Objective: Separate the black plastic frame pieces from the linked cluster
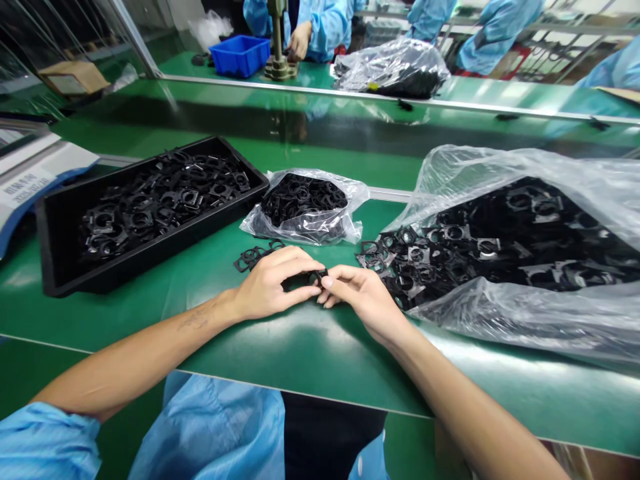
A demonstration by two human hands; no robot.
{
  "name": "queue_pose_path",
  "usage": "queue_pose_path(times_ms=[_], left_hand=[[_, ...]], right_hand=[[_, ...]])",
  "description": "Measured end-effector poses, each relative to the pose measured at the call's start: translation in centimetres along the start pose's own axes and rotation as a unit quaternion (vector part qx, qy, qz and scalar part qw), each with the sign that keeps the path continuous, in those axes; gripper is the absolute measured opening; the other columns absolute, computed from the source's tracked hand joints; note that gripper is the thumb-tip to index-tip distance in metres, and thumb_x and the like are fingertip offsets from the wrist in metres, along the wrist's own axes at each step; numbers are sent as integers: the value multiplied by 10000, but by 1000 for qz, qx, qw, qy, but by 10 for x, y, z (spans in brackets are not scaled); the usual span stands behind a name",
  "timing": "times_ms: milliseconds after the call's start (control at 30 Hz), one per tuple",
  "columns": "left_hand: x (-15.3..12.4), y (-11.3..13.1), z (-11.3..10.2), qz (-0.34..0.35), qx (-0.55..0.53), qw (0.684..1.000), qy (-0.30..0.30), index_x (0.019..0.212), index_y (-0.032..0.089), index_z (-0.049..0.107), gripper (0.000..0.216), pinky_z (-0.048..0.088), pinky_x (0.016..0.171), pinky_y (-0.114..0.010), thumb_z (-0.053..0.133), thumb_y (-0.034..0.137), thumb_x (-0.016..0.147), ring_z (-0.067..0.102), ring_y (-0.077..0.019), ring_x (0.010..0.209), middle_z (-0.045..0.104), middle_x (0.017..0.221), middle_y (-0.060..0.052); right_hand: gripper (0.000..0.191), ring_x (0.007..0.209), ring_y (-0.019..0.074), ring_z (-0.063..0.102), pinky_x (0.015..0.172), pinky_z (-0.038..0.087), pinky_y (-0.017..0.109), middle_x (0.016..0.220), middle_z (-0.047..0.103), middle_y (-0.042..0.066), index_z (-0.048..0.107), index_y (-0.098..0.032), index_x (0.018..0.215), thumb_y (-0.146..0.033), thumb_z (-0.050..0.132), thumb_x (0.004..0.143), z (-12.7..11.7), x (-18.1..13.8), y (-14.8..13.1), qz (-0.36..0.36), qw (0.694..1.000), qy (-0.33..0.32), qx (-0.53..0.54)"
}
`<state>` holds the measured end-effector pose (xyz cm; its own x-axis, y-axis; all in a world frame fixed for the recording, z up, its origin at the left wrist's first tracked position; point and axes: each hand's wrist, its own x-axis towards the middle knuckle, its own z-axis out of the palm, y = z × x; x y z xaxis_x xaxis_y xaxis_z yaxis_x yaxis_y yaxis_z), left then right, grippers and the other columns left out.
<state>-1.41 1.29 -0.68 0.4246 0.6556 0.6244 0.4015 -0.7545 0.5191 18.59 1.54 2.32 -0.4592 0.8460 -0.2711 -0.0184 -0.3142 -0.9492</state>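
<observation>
My left hand (pixel 277 283) and my right hand (pixel 360 293) meet above the green table. Between their fingertips is a small black plastic part (pixel 320 274), pinched from both sides and mostly covered by the fingers. Just behind my left hand lie a few loose black ring-shaped frames (pixel 249 258). To the right of my right hand, square black frames with round holes (pixel 415 257) spill from the mouth of a large clear plastic bag (pixel 465 163). A smaller clear bag (pixel 354 193) full of black parts sits beyond both hands.
A black tray (pixel 150 257) heaped with black frames stands at left, beside a white and blue device (pixel 45 177). Past a metal rail are a blue bin (pixel 240 57), another filled plastic bag (pixel 393 67) and a co-worker's hand (pixel 300 41) at a metal stand (pixel 280 47).
</observation>
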Motion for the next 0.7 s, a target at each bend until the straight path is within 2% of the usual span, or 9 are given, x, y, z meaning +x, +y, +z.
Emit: queue_pose_path(times_ms=[333, 533, 700], left_hand=[[-1, 3, -2, -72, -13, 996, 48, 1174, 165, 647, 274, 582, 812, -292, 660, 248, 913, 696, -158, 841, 739, 967, -69], [0, 2, -2, -57, -8, 997, 41, 1078, 162, 687, 169, 577, 807, -294, 636, 225, 930, 689, -156, 838, 740, 960, -72], [1, -1, -2, -37, 8, 999, 29, 1125, 169, 701, 216, 572, 827, -326, 648, 248, 931, 677, -180, 919, 710, 990, -88]], right_hand=[[334, 634, 118, 657, 613, 524, 226, 701, 708, 18, 683, -170, 686, -461, 844, 696, -1, 1, 0, 4, 998, 24, 54], [290, 667, 119, 684, 627, 538, 214, 759, 734, 27, 717, -166, 689, -423, 851, 700, -1, 1, 0, 8, 998, 24, 56], [293, 751, 153, 723, 687, 571, 239, 769, 754, 35, 739, -171, 707, -431, 872, 675, -1, 1, 1, 10, 997, 33, 71]])
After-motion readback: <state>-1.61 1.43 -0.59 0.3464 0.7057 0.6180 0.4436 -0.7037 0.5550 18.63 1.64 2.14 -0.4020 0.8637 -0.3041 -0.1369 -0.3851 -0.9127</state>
